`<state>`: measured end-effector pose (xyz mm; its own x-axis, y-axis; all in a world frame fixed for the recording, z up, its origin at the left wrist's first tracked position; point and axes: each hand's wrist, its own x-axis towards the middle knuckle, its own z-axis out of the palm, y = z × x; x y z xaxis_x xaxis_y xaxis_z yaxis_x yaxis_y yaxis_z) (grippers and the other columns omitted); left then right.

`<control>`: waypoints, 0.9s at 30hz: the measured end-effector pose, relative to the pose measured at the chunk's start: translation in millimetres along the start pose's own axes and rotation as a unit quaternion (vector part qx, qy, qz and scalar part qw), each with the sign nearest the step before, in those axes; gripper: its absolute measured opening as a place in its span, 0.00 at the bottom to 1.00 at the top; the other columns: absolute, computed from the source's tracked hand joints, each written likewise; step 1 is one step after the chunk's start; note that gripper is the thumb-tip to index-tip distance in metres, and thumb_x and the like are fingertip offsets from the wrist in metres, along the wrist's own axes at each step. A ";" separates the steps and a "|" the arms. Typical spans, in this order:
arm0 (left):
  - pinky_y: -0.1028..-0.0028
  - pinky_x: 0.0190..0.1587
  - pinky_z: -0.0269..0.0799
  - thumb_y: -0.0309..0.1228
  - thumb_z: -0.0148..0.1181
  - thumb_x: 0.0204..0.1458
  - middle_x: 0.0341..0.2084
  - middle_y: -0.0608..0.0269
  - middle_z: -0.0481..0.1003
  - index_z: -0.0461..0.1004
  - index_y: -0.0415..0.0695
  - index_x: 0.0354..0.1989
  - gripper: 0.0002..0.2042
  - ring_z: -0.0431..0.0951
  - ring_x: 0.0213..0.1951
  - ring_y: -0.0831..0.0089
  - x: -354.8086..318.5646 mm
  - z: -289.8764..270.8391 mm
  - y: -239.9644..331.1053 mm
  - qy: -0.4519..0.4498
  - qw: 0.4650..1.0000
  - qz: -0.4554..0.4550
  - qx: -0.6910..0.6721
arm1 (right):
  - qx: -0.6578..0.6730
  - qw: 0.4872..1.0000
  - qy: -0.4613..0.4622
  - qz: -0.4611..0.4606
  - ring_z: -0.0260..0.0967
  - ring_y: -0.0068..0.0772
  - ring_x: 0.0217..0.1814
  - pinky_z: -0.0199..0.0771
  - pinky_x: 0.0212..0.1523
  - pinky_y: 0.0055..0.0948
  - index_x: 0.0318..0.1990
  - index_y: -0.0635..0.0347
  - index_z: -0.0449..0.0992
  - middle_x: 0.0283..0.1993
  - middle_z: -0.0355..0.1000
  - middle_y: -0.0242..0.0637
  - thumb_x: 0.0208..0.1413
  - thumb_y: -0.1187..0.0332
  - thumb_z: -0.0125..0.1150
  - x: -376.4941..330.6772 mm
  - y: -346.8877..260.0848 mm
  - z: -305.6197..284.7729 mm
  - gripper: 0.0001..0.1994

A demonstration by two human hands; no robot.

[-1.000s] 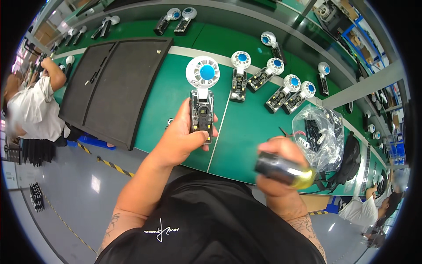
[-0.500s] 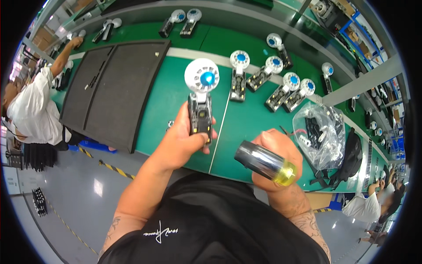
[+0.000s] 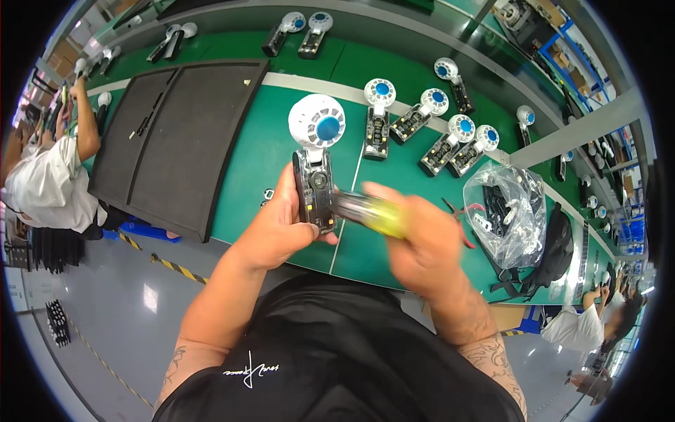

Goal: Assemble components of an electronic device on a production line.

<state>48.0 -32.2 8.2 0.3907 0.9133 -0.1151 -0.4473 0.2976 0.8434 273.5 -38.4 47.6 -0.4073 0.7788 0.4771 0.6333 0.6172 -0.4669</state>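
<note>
My left hand (image 3: 271,228) is wrapped round the dark, see-through handle of a handheld device (image 3: 316,130). The device stands upright, its round white vented head with a blue centre at the top; circuit parts show inside the handle. In my right hand (image 3: 429,243) is a shiny black cylinder with a yellow-green end (image 3: 369,211), smeared by motion. Its dark end is right beside the handle's right side; I cannot tell whether they touch. Beyond my hands, several similar devices (image 3: 377,130) lie on the green table (image 3: 260,148).
Left of my hands lies a large black panel (image 3: 190,133), with small metal pieces (image 3: 268,195) near it. To the right are red-handled pliers (image 3: 464,228), a clear plastic bag of parts (image 3: 505,218) and a black bag (image 3: 555,246). A co-worker (image 3: 49,183) is at far left.
My right hand has swung the black cylinder leftward, up to the device's handle. My left hand keeps its grip on the device. The red-handled pliers show more fully now.
</note>
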 end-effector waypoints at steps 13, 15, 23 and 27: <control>0.66 0.40 0.81 0.12 0.48 0.41 0.61 0.48 0.68 0.40 0.51 0.81 0.52 0.77 0.51 0.58 5.9 -13.8 -4.9 -0.024 0.998 -0.009 -0.050 | 0.062 0.994 -0.066 0.059 0.69 0.33 0.27 0.70 0.30 0.32 0.60 0.55 0.81 0.33 0.76 0.35 0.53 0.79 0.66 -7.7 1.3 1.7 0.25; 0.66 0.40 0.81 0.12 0.48 0.41 0.61 0.48 0.68 0.40 0.51 0.81 0.52 0.77 0.51 0.58 10.3 -14.1 -3.2 -0.022 0.998 -0.010 -0.054 | 0.028 0.992 -0.110 0.058 0.71 0.33 0.28 0.71 0.31 0.31 0.60 0.56 0.81 0.34 0.77 0.35 0.53 0.79 0.66 -9.6 6.7 6.6 0.25; 0.67 0.39 0.81 0.12 0.49 0.41 0.60 0.49 0.69 0.40 0.52 0.81 0.53 0.78 0.52 0.57 6.0 -11.6 -3.4 -0.031 0.995 -0.018 -0.095 | 0.056 0.992 -0.057 0.101 0.72 0.34 0.30 0.74 0.34 0.31 0.60 0.61 0.81 0.38 0.79 0.39 0.55 0.80 0.64 -8.7 -5.8 -14.7 0.22; 0.67 0.38 0.81 0.11 0.49 0.42 0.59 0.50 0.70 0.41 0.52 0.81 0.52 0.78 0.51 0.58 7.9 -9.7 -7.8 -0.040 0.992 -0.018 -0.115 | 0.038 0.998 -0.021 0.055 0.70 0.34 0.29 0.71 0.32 0.32 0.58 0.62 0.81 0.38 0.79 0.39 0.56 0.79 0.64 -16.5 -1.9 -6.8 0.20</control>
<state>46.8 -24.7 -4.4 0.4690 0.8783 -0.0935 -0.6003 0.3946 0.6957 283.5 -53.1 45.7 -0.3663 0.8450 0.3895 0.6247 0.5336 -0.5701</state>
